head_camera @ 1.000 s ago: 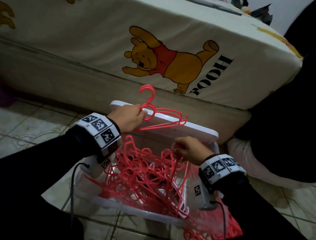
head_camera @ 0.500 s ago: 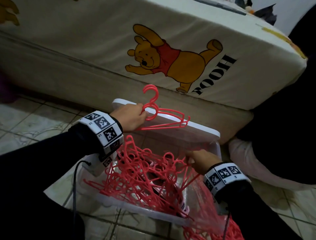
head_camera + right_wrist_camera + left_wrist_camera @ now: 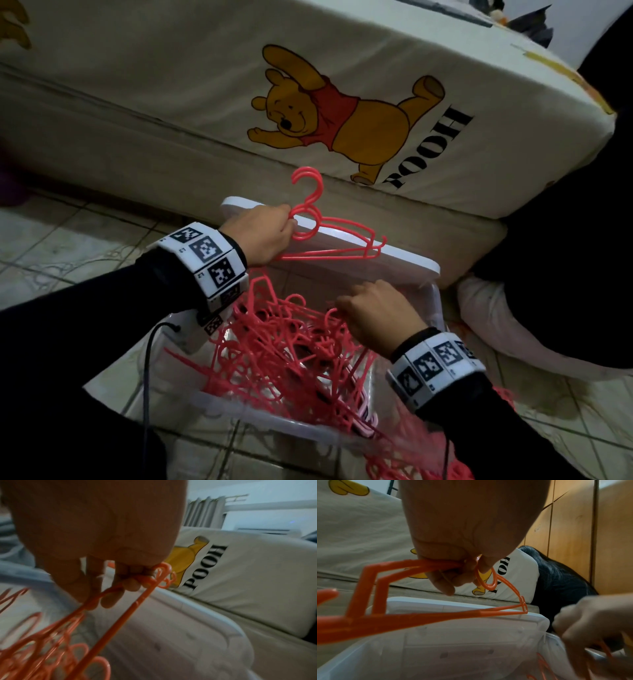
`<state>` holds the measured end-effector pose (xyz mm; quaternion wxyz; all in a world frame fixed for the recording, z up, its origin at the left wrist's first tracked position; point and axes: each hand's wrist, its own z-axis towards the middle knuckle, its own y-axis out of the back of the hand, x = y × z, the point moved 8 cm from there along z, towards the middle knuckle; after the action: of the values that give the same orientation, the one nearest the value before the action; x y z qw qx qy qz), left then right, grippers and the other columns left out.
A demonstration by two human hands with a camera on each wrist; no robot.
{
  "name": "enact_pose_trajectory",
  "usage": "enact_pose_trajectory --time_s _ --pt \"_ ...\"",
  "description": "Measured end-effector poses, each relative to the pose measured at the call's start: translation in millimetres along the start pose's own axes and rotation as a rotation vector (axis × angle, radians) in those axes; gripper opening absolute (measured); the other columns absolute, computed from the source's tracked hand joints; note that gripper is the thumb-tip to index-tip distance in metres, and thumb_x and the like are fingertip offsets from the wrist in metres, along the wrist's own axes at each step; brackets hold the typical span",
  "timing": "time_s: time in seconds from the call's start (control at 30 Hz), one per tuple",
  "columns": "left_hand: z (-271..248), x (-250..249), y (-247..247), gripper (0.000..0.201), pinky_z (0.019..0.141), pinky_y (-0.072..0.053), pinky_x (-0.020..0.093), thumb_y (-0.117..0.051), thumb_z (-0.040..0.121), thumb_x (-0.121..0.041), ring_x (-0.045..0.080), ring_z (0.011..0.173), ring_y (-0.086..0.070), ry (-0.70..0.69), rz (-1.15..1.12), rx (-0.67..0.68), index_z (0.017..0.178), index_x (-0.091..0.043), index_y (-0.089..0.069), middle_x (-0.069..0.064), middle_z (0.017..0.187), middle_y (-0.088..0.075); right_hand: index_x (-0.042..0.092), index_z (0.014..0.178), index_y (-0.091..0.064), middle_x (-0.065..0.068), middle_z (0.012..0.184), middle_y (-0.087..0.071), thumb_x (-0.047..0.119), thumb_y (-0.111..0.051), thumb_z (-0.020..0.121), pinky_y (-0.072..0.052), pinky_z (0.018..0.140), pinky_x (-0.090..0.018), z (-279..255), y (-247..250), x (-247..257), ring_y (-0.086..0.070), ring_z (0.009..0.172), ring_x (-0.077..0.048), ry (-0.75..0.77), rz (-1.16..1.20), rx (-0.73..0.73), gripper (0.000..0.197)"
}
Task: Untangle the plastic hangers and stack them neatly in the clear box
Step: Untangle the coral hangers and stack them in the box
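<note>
Untangling in hand: left hand (image 3: 260, 234) grips freed hangers (image 3: 329, 236) above the clear box (image 3: 274, 423), right hand (image 3: 373, 317) pinches another in the tangle (image 3: 284, 356), which likely needs lifting clear

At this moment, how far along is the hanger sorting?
Early. Done: left hand holds a small freed bunch of hangers aligned. In hand: right hand grips one hanger from the tangled pile. Left: that pile fills the clear box; nothing is stacked.

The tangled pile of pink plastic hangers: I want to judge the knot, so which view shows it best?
Head view: the tangled pile of pink plastic hangers shows whole. The right wrist view gives a blurred part; the left wrist view barely a corner.
</note>
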<state>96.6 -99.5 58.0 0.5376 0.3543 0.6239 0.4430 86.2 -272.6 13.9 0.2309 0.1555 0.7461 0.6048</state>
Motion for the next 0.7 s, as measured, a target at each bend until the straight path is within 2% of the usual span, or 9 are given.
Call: enact_pose_trajectory --time_s 0.17,0.27,0.37,0.47,0.57,0.7 --pt "-1.9 -2.6 10.2 0.023 0.085 -0.043 0.043 -0.031 0.1 -0.035 0.036 0.097 -0.056 -0.024 -0.003 -0.067 0.088 -0.018 -0.039 0.016 0.101 -0.062 0.028 0.093 -0.065 0.004 0.089 -0.064 0.025 -0.051 0.091 -0.033 0.075 -0.031 -8.7 29.0 -14.6 -0.059 0.089 -0.02 -0.022 -0.002 -0.045 0.015" --pt "-1.4 -5.5 16.9 0.024 0.082 -0.043 0.043 -0.03 0.101 -0.035 0.035 0.093 -0.057 -0.036 -0.03 -0.108 0.091 -0.017 -0.043 0.014 0.099 -0.063 0.024 0.075 -0.067 0.003 0.072 -0.063 0.023 -0.06 0.078 -0.026 0.067 -0.028 -18.0 58.0 -28.2 -0.061 0.072 -0.023 -0.083 -0.054 -0.169 0.007" --pt "-0.3 -3.5 22.0 0.027 0.081 -0.044 0.044 -0.029 0.1 -0.037 0.033 0.089 -0.057 -0.017 -0.019 -0.139 0.093 -0.017 -0.046 0.011 0.095 -0.061 0.023 0.067 -0.061 0.003 0.065 -0.06 0.034 -0.053 0.071 -0.024 0.066 -0.031 -34.5 85.7 -48.0 -0.06 0.069 -0.024 -0.167 -0.02 -0.268 0.014" --pt "0.6 -1.7 20.1 0.028 0.081 -0.045 0.045 -0.028 0.101 -0.038 0.032 0.087 -0.056 -0.016 -0.009 -0.127 0.095 -0.017 -0.046 0.009 0.094 -0.059 0.029 0.068 -0.058 0.009 0.064 -0.055 0.052 -0.05 0.073 -0.024 0.067 -0.032 -48.4 103.4 -66.4 -0.054 0.07 -0.016 -0.206 0.075 -0.327 0.026" --pt "0.9 -4.2 16.0 0.025 0.076 -0.042 0.04 -0.03 0.101 -0.036 0.031 0.084 -0.053 -0.049 -0.002 -0.116 0.091 -0.017 -0.043 0.012 0.096 -0.061 0.031 0.072 -0.062 0.011 0.069 -0.055 0.058 -0.057 0.074 -0.022 0.068 -0.031 -48.9 98.9 -72.9 -0.053 0.077 -0.014 -0.206 0.105 -0.273 0.027" --pt "1.7 -5.9 8.4 0.026 0.083 -0.043 0.043 -0.031 0.101 -0.036 0.036 0.097 -0.057 -0.065 0.041 -0.083 0.094 -0.015 -0.046 0.016 0.101 -0.062 0.031 0.082 -0.064 0.009 0.087 -0.064 0.054 -0.062 0.077 -0.019 0.072 -0.031 -33.1 61.5 -56.8 -0.057 0.095 -0.013 -0.169 0.0 -0.104 0.024"
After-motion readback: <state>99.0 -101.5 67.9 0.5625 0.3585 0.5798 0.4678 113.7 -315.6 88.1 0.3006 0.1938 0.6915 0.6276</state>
